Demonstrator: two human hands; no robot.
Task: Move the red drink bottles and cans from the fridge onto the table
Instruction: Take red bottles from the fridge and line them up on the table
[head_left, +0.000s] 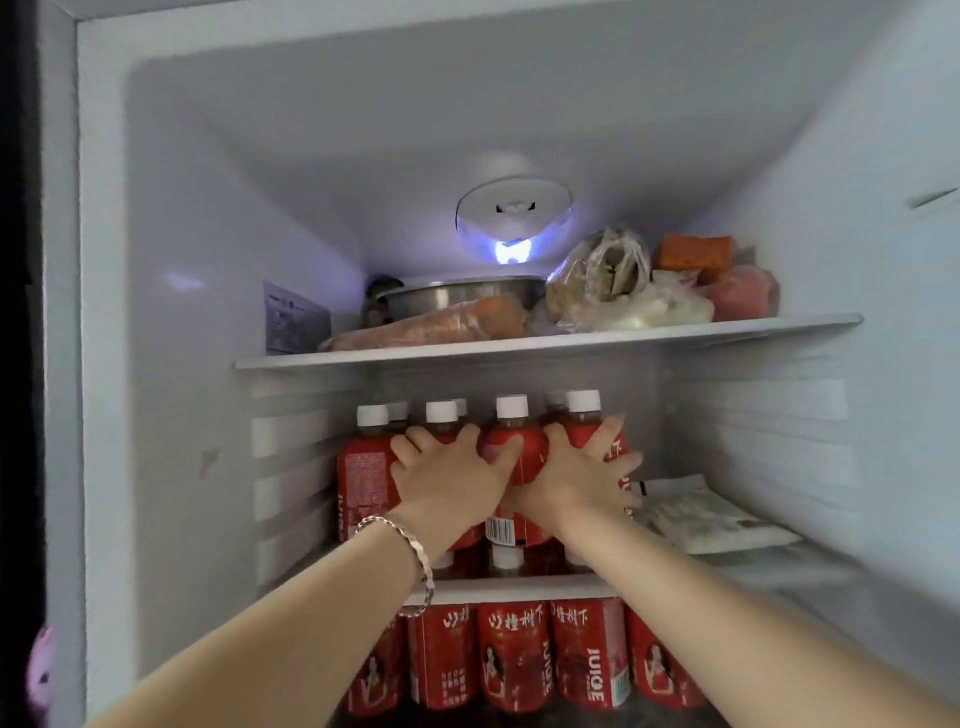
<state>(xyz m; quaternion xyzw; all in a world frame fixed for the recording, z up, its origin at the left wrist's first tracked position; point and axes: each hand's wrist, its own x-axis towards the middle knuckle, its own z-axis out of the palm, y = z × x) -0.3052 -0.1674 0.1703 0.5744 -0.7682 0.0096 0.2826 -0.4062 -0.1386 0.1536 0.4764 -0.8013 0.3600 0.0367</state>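
Left hand (449, 480) has its fingers spread and curled over the second bottle (442, 423) of the front row, gripping it. The right hand (576, 480) wraps the same way round the end bottle (583, 415) at the right of that row. Both thumbs lie against the third bottle (511, 436) between them. We note a silver bracelet (415, 551) on the left wrist. The first bottle (363, 478) stands untouched just left of the left hand, with more white caps behind. All of these red bottles stand upright on the middle shelf (519, 587) of the fridge (182, 260). Below that shelf we see another row of red bottles (514, 654). A flat white packet (711, 519) lies to the right of the held row. On the top shelf (519, 343) sit a wrapped carrot (431, 325), a metal bowl (457, 299) behind it, tied plastic bags (613, 291) and an orange pack (696, 252). The fridge light (514, 228) glows on the back wall and a label (296, 317) is stuck on the left wall.
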